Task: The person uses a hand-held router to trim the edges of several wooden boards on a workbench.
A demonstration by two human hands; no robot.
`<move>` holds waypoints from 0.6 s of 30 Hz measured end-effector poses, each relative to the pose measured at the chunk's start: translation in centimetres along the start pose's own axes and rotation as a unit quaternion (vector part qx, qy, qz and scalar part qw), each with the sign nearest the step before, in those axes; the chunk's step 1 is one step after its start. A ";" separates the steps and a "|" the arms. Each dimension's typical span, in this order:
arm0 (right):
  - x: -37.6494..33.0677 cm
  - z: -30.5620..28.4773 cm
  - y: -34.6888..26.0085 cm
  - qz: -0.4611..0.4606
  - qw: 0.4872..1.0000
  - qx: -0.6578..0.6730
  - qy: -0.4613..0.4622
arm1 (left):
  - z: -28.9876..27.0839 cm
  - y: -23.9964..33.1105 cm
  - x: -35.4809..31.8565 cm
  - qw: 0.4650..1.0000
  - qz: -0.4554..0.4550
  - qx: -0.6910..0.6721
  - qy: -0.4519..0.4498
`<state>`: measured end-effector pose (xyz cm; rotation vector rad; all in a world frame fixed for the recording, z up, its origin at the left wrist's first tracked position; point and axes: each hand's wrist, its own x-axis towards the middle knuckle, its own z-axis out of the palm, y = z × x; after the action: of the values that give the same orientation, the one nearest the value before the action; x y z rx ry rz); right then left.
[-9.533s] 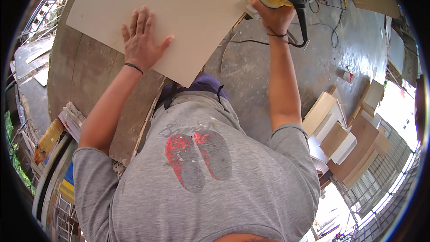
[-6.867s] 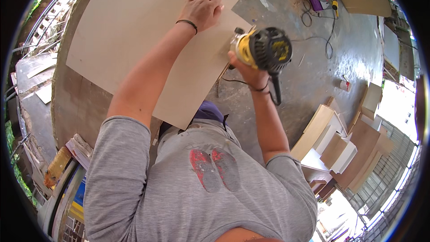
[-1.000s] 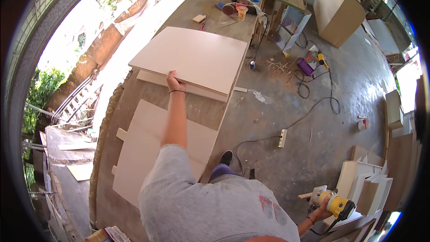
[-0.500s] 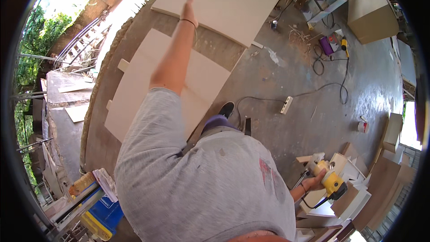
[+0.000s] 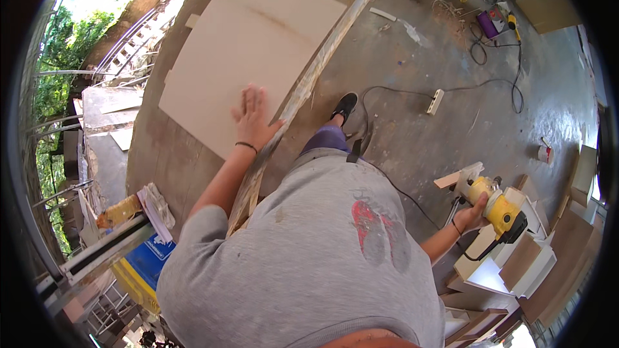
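Observation:
My left hand (image 5: 253, 119) is over the near corner of a pale flat board (image 5: 225, 64), its fingers spread; whether the palm touches cannot be made out. The board lies on a brown workbench (image 5: 158, 148) with a rough wooden edge. Out to the right, my right hand (image 5: 474, 214) is wrapped round the body of a yellow router (image 5: 501, 209) with a black end cap. A dark cord runs from the tool, and its clear base piece points away from me.
A white power strip (image 5: 435, 102) with a dark cable lies on the grey floor. Farther off are a purple box (image 5: 488, 26) and a yellow-and-black power tool (image 5: 512, 22). Wooden panels (image 5: 519, 261) are piled at right. A blue-and-yellow container (image 5: 147, 261) stands at left.
My left hand has come back from the far board to the near one, its arm now bent. The far board has mostly left the view. My right hand still holds the router.

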<state>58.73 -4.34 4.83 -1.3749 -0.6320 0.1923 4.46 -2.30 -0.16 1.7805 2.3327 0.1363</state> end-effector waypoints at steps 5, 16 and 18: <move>-3.4 -3.0 -1.3 0.049 0.998 0.000 -0.050 | 4.9 -9.7 -8.9 0.887 -0.375 -0.085 0.255; -8.8 -7.0 -2.4 0.065 0.994 -0.015 -0.089 | -0.1 -10.6 -9.8 0.651 -0.424 -0.629 0.018; -9.7 -7.3 -2.9 0.061 0.993 -0.022 -0.103 | -0.2 -10.9 -9.8 0.651 -0.416 -0.635 0.001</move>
<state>53.89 -15.82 4.17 -1.4483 -0.7272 0.4239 -3.38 -14.68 -1.06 -0.0007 1.8058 1.2020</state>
